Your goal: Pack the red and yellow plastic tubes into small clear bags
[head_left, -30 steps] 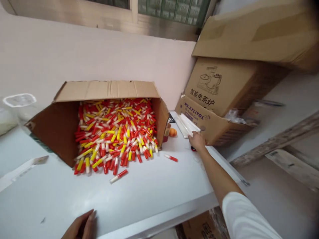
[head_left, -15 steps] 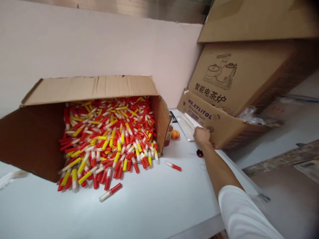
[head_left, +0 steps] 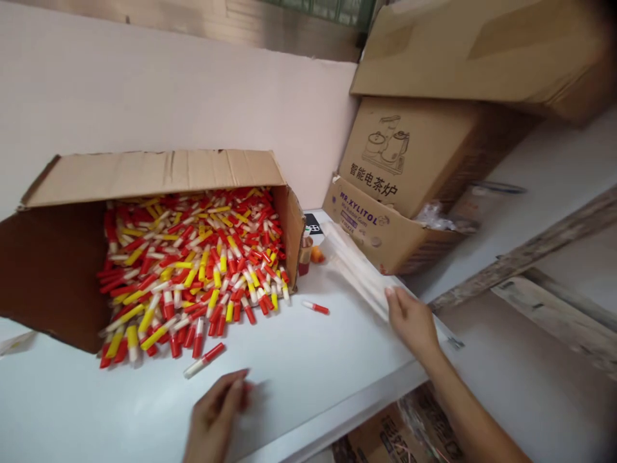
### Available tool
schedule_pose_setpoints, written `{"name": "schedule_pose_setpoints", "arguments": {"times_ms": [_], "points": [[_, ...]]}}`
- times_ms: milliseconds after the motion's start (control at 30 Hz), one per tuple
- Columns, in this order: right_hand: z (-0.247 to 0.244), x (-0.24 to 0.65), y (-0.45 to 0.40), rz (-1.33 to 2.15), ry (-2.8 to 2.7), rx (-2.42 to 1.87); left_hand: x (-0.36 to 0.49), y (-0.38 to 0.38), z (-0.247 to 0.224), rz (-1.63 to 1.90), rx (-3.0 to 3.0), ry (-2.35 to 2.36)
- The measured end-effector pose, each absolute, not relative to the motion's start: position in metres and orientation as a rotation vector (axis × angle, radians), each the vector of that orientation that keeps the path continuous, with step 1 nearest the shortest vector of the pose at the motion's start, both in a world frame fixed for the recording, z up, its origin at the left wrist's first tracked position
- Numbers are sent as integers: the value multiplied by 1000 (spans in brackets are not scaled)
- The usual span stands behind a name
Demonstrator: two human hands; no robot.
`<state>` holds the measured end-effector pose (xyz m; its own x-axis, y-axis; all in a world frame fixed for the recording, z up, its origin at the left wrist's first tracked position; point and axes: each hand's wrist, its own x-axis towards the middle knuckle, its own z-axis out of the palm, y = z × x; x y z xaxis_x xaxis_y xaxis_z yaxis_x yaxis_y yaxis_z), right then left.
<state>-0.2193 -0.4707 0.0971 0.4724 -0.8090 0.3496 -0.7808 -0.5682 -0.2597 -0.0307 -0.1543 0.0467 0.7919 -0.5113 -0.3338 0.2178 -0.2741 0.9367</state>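
My right hand [head_left: 412,321] pinches the near end of a stack of clear plastic bags [head_left: 354,267], which stretches back over the table towards the cartons, smeared by motion. My left hand [head_left: 216,415] is low over the front of the table, its fingers bent and blurred; whether anything is in them does not show. Beyond it, a loose red-and-white capped tube [head_left: 205,360] lies on the table. An open cardboard box [head_left: 154,177] on its side spills a heap of small tubes [head_left: 207,263] with red, yellow and white parts.
Another tube [head_left: 315,307] lies right of the heap. A small cup [head_left: 305,256] and an orange fruit [head_left: 317,254] stand beside the box. Cartons, among them a bubble gum carton [head_left: 366,225], are stacked at the back right. Below the table edge sits another carton [head_left: 380,437].
My right hand has drawn the plastic bags away from the bubble gum carton, nearer to me. My left hand has come into view at the bottom. The view has shifted to the right.
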Motion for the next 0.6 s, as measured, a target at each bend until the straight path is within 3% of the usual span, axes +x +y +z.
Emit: {"name": "schedule_pose_setpoints", "arguments": {"times_ms": [133,267,367,600], "points": [[77,-246,-345,-1072,875,-2764,-86,-226,77,-985,1162,-79],[75,-235,-281,-1012,261,-2752,-108,-236,87,-1010,1006,160],[86,-218,-324,-805,246,-2585,-94,-216,80,-1011,1093,251],[74,-118,-535,-462,1210,-2740,-59,-166,36,-943,1368,336]]}}
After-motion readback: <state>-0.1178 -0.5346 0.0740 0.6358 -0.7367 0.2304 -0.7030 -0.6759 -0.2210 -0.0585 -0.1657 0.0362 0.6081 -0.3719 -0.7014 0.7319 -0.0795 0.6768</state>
